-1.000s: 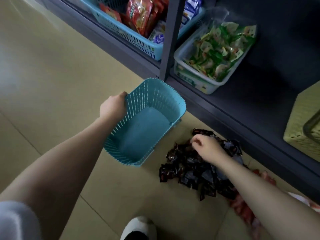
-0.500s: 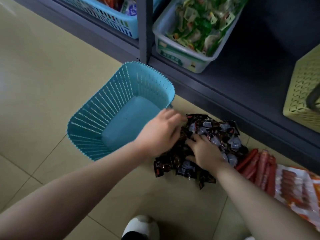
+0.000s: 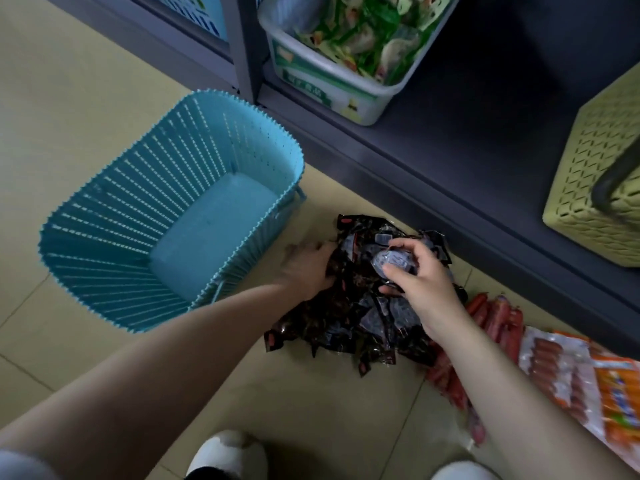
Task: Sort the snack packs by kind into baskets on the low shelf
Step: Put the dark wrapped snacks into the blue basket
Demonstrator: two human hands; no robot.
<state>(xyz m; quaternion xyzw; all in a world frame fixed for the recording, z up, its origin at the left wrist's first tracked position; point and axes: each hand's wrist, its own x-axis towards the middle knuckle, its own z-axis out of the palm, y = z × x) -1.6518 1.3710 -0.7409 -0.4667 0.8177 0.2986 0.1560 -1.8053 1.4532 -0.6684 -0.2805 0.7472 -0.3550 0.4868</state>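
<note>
I observe both hands working the heap of dark snack packs [image 3: 349, 317], which lies on the tiled floor [image 3: 86, 109] at centre frame, just right of the empty blue slatted basket [image 3: 114, 216]. The basket also stands on the floor, at left of centre, in front of the dark low shelf [image 3: 467, 140]; nothing is in it.

Right hand [image 3: 424, 289]: fingers and thumb curled round one small clear-fronted dark pack [image 3: 393, 261], raised slightly above the heap. Left hand [image 3: 306, 268]: it rests at the heap's left edge, beside the basket's near wall. Its fingertips are buried among the wrappers, so I cannot tell whether they grip anything.

On the shelf, upper centre, a white tub [image 3: 332, 88] holds green-and-white packs. A yellow-green lattice basket [image 3: 595, 161] sits at right. A second blue basket [image 3: 194, 12] is partly visible at the top edge. Red sausage sticks [image 3: 498, 317] and an orange sausage bag [image 3: 602, 382] lie on the floor at lower right, touching the dark heap.

Assessment: the step in hand is gathering the dark packs for the blue basket. It has barely begun. The next move calls for carrying the held pack leftward over the basket rim and releasing it. The sausages should be kept out of each handful. The basket is not yet on the shelf.
</note>
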